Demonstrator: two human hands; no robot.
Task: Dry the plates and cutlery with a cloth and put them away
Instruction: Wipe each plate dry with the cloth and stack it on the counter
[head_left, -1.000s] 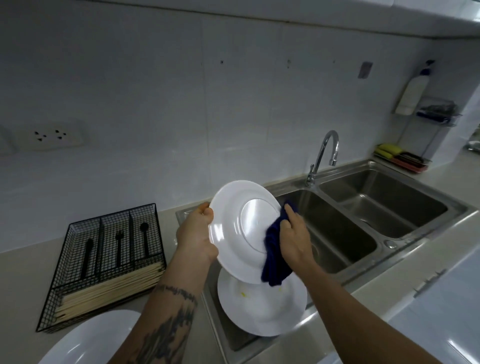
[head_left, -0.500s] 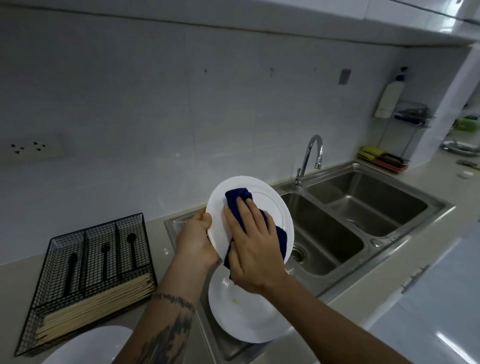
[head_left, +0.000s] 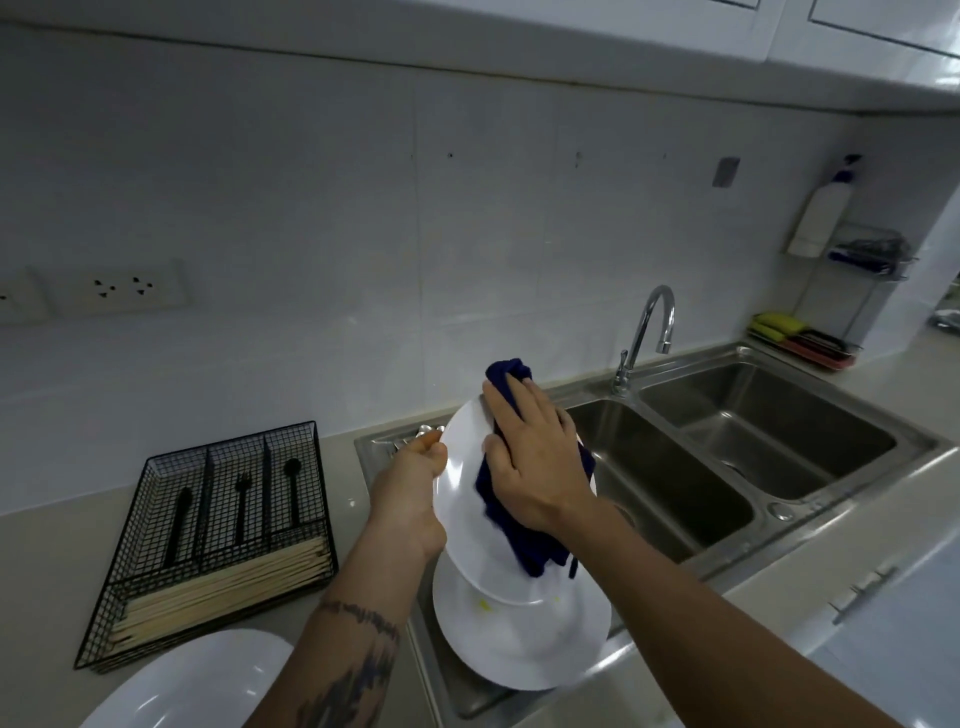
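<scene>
My left hand grips the left rim of a white plate, held tilted over the sink's drainboard. My right hand presses a dark blue cloth flat against the plate's face; the cloth hangs down past my wrist. Beneath lies a second white plate with small yellow specks. A third white plate sits on the counter at the bottom left. Some metal cutlery peeks out behind my left hand.
A black wire cutlery basket holds black utensils and wooden chopsticks on the left counter. The steel double sink with its faucet lies to the right. Sponges and a soap bottle stand at the far right. Wall cabinets hang overhead.
The plate was turned from its underside to its face. My right hand with the cloth slid from the plate's right edge onto its face, then up toward the top rim.
</scene>
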